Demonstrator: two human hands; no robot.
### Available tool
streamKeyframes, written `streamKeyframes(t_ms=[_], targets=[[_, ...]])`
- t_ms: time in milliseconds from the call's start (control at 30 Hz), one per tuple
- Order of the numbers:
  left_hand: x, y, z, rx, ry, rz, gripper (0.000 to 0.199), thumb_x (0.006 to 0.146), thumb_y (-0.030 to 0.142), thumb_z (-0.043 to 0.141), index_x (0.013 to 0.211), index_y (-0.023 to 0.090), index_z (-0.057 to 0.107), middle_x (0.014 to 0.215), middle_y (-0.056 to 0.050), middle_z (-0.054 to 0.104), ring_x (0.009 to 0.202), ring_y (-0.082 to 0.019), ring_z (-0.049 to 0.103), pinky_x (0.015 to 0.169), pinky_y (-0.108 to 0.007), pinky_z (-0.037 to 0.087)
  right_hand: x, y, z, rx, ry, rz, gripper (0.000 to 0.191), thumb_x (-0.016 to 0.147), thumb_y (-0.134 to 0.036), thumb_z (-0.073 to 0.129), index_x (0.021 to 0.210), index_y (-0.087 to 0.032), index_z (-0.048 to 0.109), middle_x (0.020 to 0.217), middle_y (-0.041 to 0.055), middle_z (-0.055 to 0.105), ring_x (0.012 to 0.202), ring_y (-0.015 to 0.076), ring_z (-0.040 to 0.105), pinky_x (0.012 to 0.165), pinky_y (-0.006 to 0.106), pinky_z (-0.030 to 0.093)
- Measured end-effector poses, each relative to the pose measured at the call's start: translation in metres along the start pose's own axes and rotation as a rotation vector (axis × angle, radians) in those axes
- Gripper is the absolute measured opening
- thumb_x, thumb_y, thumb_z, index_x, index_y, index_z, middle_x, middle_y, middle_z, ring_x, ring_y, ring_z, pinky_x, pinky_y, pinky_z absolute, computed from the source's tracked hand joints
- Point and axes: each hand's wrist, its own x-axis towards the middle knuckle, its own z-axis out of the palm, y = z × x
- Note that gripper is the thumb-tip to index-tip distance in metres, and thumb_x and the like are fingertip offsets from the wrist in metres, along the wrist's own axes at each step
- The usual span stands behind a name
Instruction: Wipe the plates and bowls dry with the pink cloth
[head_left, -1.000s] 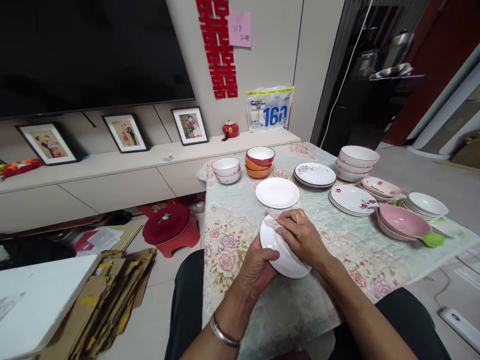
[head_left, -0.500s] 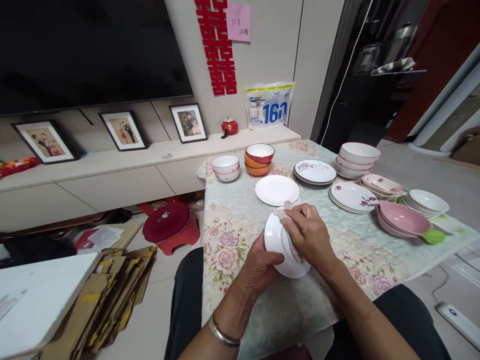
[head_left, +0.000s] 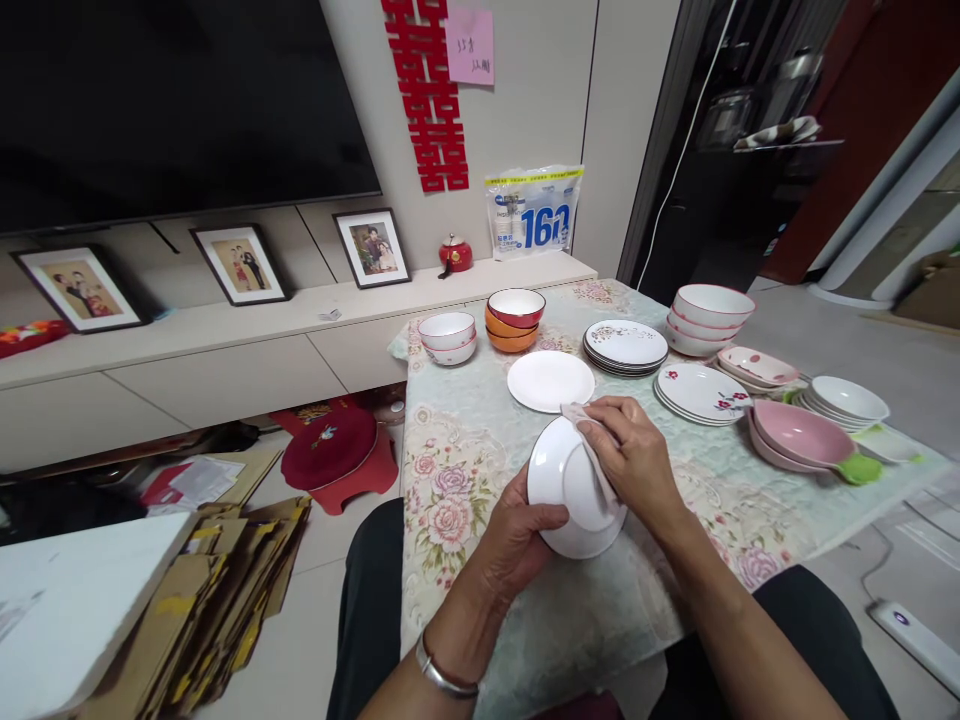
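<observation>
My left hand (head_left: pixel 521 535) grips the left edge of a white plate (head_left: pixel 559 470), its thumb on the near face and its fingers hidden behind. The plate is tilted up over the table edge, and a raised ring shows on it. Against its upper right part, my right hand (head_left: pixel 630 455) pinches a pale cloth or tissue (head_left: pixel 577 412). Just beyond lies a flat white plate (head_left: pixel 551 381) on the table. Behind it, to the right, is a stack of flower-patterned plates (head_left: pixel 626 343).
A floral cloth covers the table (head_left: pixel 450 470). Orange and red bowls (head_left: pixel 514 322) and white bowls (head_left: pixel 448 338) stand at the back. To the right are plates with red flowers (head_left: pixel 701 390), pink dishes (head_left: pixel 799 435) and small white bowls (head_left: pixel 847 400). A red stool (head_left: pixel 334 455) stands left.
My right hand has shifted slightly right and up with the cloth along the plate's edge, uncovering more of the plate. My left hand keeps its hold. The view has turned slightly.
</observation>
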Motion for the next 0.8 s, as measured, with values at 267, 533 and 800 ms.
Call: streamKeyframes(t_ms=[267, 533, 800], targets=[[-0.001, 0.001, -0.001, -0.006, 0.096, -0.028, 0.044, 0.050, -0.001, 0.072, 0.091, 0.015, 0.068, 0.077, -0.003, 0.070, 0.072, -0.017, 0.064, 0.070, -0.027, 0.046, -0.011, -0.046, 0.006, 0.000, -0.166, -0.295, 0.019, 0.094, -0.019, 0.054, 0.104, -0.018, 0.070, 0.102, 0.0097, 0.068, 0.094, 0.0239, 0.057, 0.083, 0.040, 0.046], [0.004, 0.001, 0.000, -0.032, 0.085, -0.004, 0.073, 0.048, 0.000, 0.068, 0.120, 0.015, 0.064, 0.098, -0.008, 0.075, 0.092, -0.028, 0.067, 0.086, -0.039, 0.049, -0.004, 0.007, 0.010, 0.177, -0.021, 0.081, 0.025, 0.093, -0.035, 0.057, 0.105, -0.020, 0.073, 0.104, 0.0098, 0.069, 0.103, 0.0248, 0.059, 0.094, 0.044, 0.045], [0.004, 0.004, -0.002, -0.032, 0.052, 0.011, 0.081, 0.057, 0.005, 0.072, 0.135, 0.017, 0.054, 0.116, -0.012, 0.072, 0.107, -0.031, 0.065, 0.095, -0.044, 0.047, -0.002, 0.029, 0.008, 0.620, -0.126, 0.646, 0.049, 0.079, -0.055, 0.067, 0.107, -0.016, 0.075, 0.104, 0.0098, 0.075, 0.090, 0.0256, 0.067, 0.076, 0.036, 0.053]])
